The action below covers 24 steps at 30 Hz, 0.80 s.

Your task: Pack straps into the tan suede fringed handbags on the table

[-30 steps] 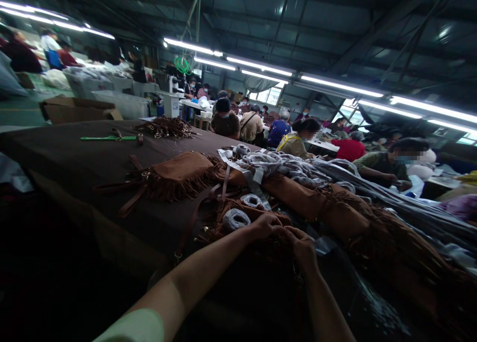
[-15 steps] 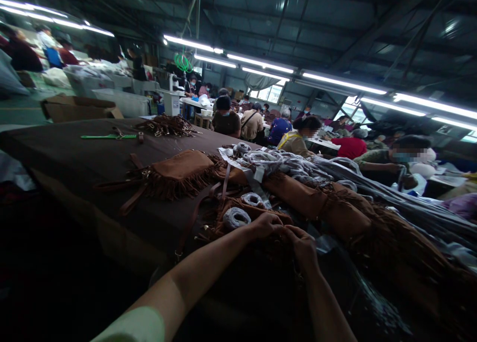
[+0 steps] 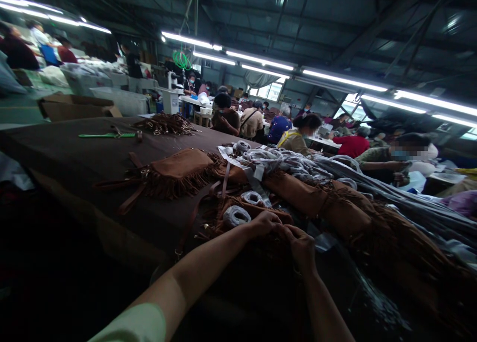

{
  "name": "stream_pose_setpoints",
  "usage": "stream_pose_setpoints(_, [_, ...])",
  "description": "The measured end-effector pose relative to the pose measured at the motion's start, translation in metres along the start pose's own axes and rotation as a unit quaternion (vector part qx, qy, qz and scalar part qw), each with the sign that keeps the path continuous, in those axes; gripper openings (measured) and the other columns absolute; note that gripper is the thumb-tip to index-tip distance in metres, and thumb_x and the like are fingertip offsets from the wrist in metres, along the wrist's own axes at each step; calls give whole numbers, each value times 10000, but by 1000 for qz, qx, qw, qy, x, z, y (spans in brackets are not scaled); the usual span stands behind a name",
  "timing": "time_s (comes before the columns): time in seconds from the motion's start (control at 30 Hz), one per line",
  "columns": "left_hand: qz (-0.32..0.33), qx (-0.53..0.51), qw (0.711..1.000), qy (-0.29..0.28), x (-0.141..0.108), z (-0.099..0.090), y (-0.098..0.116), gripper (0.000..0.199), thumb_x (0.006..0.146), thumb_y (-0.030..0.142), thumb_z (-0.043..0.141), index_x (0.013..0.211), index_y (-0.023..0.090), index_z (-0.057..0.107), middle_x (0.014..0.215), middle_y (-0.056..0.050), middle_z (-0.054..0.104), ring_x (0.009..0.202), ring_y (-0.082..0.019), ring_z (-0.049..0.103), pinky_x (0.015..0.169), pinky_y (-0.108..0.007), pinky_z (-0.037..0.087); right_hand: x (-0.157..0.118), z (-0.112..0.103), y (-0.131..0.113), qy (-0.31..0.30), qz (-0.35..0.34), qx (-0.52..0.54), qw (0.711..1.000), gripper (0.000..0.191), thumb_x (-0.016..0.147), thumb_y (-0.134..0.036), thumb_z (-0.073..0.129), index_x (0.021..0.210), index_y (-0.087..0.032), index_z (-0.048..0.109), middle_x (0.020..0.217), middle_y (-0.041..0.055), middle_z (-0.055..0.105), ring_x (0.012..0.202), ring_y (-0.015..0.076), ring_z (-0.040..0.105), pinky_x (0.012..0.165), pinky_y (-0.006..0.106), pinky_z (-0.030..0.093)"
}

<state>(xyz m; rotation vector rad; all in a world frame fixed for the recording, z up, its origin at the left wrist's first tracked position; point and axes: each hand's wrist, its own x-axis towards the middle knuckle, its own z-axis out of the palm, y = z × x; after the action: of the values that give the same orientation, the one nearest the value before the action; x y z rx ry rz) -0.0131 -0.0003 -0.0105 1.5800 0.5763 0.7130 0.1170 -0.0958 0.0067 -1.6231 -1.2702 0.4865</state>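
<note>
My left hand (image 3: 265, 224) and right hand (image 3: 300, 244) curl narrowly together at a fringed suede bag (image 3: 276, 216), apparently to work one spot; shadow hides whatever they pinch.

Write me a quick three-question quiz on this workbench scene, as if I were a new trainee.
1. True or false: the left hand and the right hand both reach the same fringed brown suede bag.
2. What lies on that bag, to the left of the left hand? A) a wrapped grey coil B) a green strip C) a cardboard box
3. What covers the long table?

Key: 1 true; 2 A; 3 dark brown cloth
</note>
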Motion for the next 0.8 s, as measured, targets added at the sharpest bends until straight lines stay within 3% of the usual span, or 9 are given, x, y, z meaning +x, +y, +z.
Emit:
stream_pose_setpoints(0.27, [-37,-10,999,-5,5,1,-5,254,669,303,668,747,64,699,594,-12,599,525,-82,481,548,-211,379,-4,4,-1,-8,-34,-41,999,398,728,-552,610,869,-204,739,878,71,726,823,258,652,710,317,488])
stream_pose_setpoints(0.4, [0,108,994,24,-6,-4,14,260,759,303,591,863,90,697,744,-49,659,652,-138,570,636,-245,435,-4,3,0,2,-73,-89,993,388,770,-527,565,915,-206,727,935,84,714,869,262,642,778,351,483])
stream_pose_setpoints(0.47, [48,225,969,86,-23,-19,32,265,812,296,537,962,131,679,863,-62,670,783,-173,597,729,-270,448,-7,2,-3,19,-114,-129,985,385,809,-480,528,1002,-194,700,1031,93,685,919,251,628,824,361,475])
stream_pose_setpoints(0.53, [76,351,921,152,-48,-42,48,264,839,299,511,1016,171,659,976,-72,654,905,-195,590,825,-288,432,-13,3,-12,45,-163,-169,971,381,834,-424,507,1091,-188,659,1128,97,639,962,236,611,852,356,468])
stream_pose_setpoints(0.6, [49,455,872,177,-72,-66,58,266,803,310,566,1022,187,652,1030,-84,635,987,-219,570,889,-301,410,-22,9,-24,49,-203,-201,957,351,860,-369,487,1130,-200,635,1176,83,610,980,217,604,858,334,466])
stream_pose_setpoints(0.7, [-26,527,838,139,-96,-92,58,357,721,370,657,1029,188,649,1039,-91,640,1009,-245,570,889,-301,416,-38,29,-45,-14,-243,-228,943,276,890,-300,461,1076,-232,652,1133,43,628,934,185,619,830,293,473])
stream_pose_setpoints(0.8, [-67,536,834,116,-100,-98,53,278,752,354,623,959,177,675,989,-90,661,949,-228,602,834,-277,435,-51,57,-61,-84,-272,-248,926,236,880,-259,488,1045,-255,657,1110,21,634,852,161,637,770,260,488])
